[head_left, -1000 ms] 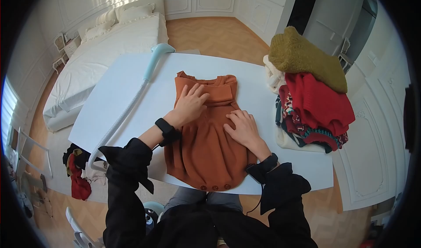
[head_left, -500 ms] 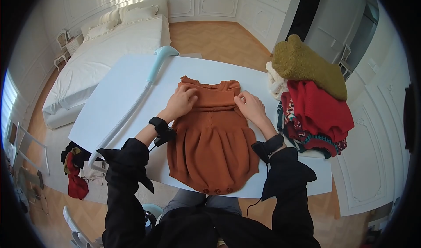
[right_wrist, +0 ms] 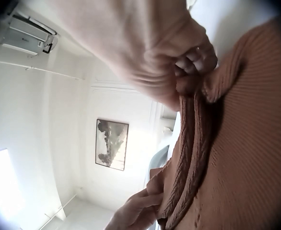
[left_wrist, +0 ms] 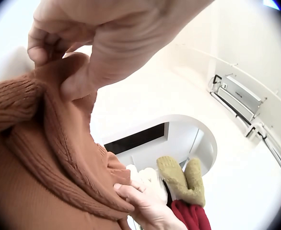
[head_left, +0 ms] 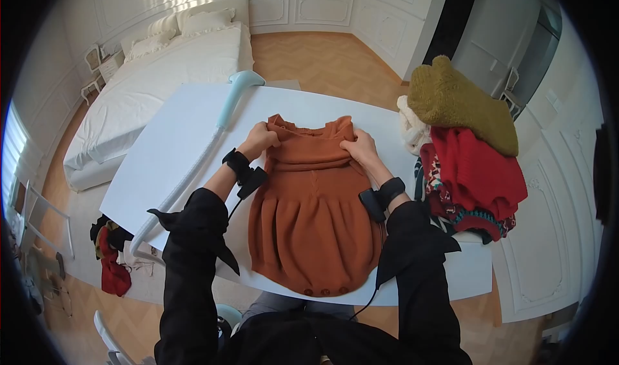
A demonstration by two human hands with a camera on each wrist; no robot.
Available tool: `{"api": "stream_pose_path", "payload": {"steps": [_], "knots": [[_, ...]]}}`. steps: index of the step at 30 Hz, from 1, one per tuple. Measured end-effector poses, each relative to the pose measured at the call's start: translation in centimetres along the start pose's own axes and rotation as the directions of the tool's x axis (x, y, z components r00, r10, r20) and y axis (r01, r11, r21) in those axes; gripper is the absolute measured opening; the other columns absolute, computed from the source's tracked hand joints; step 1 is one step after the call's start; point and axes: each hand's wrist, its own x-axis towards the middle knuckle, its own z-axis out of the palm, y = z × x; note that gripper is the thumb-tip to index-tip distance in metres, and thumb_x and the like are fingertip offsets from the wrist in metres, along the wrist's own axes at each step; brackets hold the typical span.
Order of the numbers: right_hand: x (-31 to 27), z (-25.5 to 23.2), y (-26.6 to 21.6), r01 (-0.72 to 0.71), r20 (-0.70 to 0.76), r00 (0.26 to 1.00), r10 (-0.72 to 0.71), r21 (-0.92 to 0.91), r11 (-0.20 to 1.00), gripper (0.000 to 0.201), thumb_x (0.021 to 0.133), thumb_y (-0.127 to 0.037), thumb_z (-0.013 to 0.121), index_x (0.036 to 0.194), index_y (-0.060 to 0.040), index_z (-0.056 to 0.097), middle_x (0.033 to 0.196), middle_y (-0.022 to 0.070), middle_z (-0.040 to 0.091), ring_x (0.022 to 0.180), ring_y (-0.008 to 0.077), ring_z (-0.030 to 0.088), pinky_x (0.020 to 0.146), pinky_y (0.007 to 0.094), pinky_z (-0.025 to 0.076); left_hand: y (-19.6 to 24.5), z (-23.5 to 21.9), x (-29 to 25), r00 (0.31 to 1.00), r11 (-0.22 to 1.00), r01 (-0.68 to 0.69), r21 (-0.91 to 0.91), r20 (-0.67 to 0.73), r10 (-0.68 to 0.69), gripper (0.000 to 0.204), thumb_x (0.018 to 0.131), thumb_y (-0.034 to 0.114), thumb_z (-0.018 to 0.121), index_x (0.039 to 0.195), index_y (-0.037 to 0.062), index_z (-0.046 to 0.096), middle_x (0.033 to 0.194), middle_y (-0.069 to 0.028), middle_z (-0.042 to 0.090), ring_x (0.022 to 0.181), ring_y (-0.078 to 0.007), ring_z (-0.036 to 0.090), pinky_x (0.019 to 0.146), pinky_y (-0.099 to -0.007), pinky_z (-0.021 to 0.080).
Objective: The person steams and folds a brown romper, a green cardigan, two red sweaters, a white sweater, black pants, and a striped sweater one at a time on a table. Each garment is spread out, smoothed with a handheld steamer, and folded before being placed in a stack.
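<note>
A rust-brown knit romper (head_left: pixel 313 217) lies on the white table (head_left: pixel 161 129), with several buttons along its near hem. Its upper part is folded over in layers below the neckline. My left hand (head_left: pixel 259 139) pinches the left upper edge between thumb and fingers; the left wrist view shows that thumb (left_wrist: pixel 76 86) on the raised cloth. At the opposite upper edge, my right hand (head_left: pixel 362 149) grips the folded layers. In the right wrist view the ribbed folds (right_wrist: pixel 191 139) run from the right hand toward the left one.
A pale-blue steamer-like handle (head_left: pixel 235 97) with a grey hose lies on the table's left side. On the right stands a tall clothes pile, an olive knit (head_left: pixel 461 104) above a red one (head_left: pixel 477 168). More clothes (head_left: pixel 115 271) lie low at left. A bed (head_left: pixel 161 97) stands beyond.
Both hands have come to the romper's upper side edges and now pinch them. The right hand has moved up from the waist. The folded upper layer has been lifted and spread.
</note>
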Motion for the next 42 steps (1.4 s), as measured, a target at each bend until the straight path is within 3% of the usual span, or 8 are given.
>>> {"api": "stream_pose_path", "payload": {"steps": [9,12,15,16,31,34,36,42], "knots": [[-2.2,-2.4,-3.2,0.241,-0.173,0.97,-0.168,0.682,0.69,0.027,0.075,-0.001,0.066,0.101,0.0014,0.061,0.098,0.0079,0.065,0.087,0.015,0.06,0.077,0.0286,0.048,3.6,-1.7,-4.9,0.981,0.838,-0.148,-0.525,0.027,0.19,0.03,0.075,-0.005,0.061,0.105,-0.0012,0.06,0.096,-0.0067,0.065,0.087,-0.0141,0.061,0.08,-0.0276,0.047],[-7.6,-6.1,-3.9,0.213,-0.038,0.97,-0.239,0.602,0.769,0.023,0.076,0.003,0.065,0.099,-0.0004,0.061,0.1,0.0028,0.064,0.089,0.014,0.059,0.082,0.0285,0.047,5.4,-2.8,-12.5,0.977,0.888,-0.102,-0.449,0.123,0.174,0.026,0.074,-0.007,0.064,0.099,0.0008,0.062,0.095,-0.0038,0.065,0.087,-0.0131,0.059,0.085,-0.0267,0.044],[-13.5,-8.8,-4.3,0.168,0.133,0.96,-0.245,0.423,0.89,0.02,0.077,0.008,0.06,0.094,-0.0021,0.061,0.098,0.002,0.063,0.093,0.0163,0.057,0.088,0.0285,0.044,3.0,-2.8,-17.8,0.747,0.767,-0.642,0.0,0.224,0.626,0.026,0.068,-0.004,0.071,0.088,0.0124,0.067,0.087,0.0004,0.062,0.093,-0.0195,0.052,0.088,-0.0312,0.041],[-13.7,-8.8,-1.7,0.483,0.163,0.829,-0.534,0.27,0.833,0.022,0.075,0.013,0.056,0.09,-0.0037,0.06,0.106,0.0052,0.06,0.104,0.0205,0.055,0.094,0.031,0.042,2.8,-2.7,-19.3,0.706,0.729,-0.679,0.082,0.345,0.619,0.027,0.066,-0.007,0.068,0.084,0.0126,0.067,0.091,-0.0004,0.059,0.096,-0.0227,0.05,0.09,-0.0328,0.041],[-20.8,-10.2,0.5,0.367,0.305,0.865,-0.399,0.159,0.917,0.024,0.074,0.012,0.054,0.089,-0.0054,0.063,0.125,0.0102,0.051,0.116,0.0233,0.051,0.099,0.0313,0.039,2.3,-3.6,-24.0,0.644,0.669,-0.72,0.186,0.54,0.542,0.029,0.073,-0.01,0.062,0.092,0.0107,0.068,0.099,-0.0038,0.057,0.099,-0.0236,0.052,0.091,-0.0352,0.043],[-21.3,-10.7,1.3,0.384,0.262,0.877,-0.403,0.123,0.915,0.026,0.077,0.009,0.051,0.096,-0.0038,0.064,0.12,0.0098,0.057,0.108,0.0229,0.055,0.094,0.0324,0.043,1.8,-3.9,-24.2,0.842,0.861,-0.489,0.142,0.335,0.423,0.031,0.076,-0.01,0.059,0.099,0.0102,0.067,0.102,-0.0072,0.058,0.096,-0.0236,0.056,0.086,-0.0355,0.047],[-21.7,-11.2,0.7,0.079,0.155,0.983,-0.095,0.104,0.991,0.018,0.087,-0.007,0.055,0.103,-0.0013,0.06,0.105,0.012,0.062,0.091,0.023,0.059,0.083,0.0335,0.047,1.6,-4.2,-23.3,0.87,0.865,-0.471,0.173,0.251,0.424,0.027,0.084,-0.001,0.057,0.109,0.0069,0.063,0.098,-0.0098,0.06,0.087,-0.0232,0.06,0.077,-0.0358,0.05],[-23.1,-9.5,-0.1,-0.006,0.278,0.96,0.026,-0.072,0.997,0.06,0.088,-0.048,0.061,0.122,-0.0015,0.045,0.092,0.0171,0.061,0.08,0.0235,0.06,0.073,0.0348,0.048,1.1,-3.0,-21.0,0.964,0.939,-0.16,0.304,0.255,0.081,0.049,0.095,0.03,0.056,0.134,0.0036,0.043,0.086,-0.0119,0.064,0.08,-0.0208,0.063,0.074,-0.0347,0.049]]}}
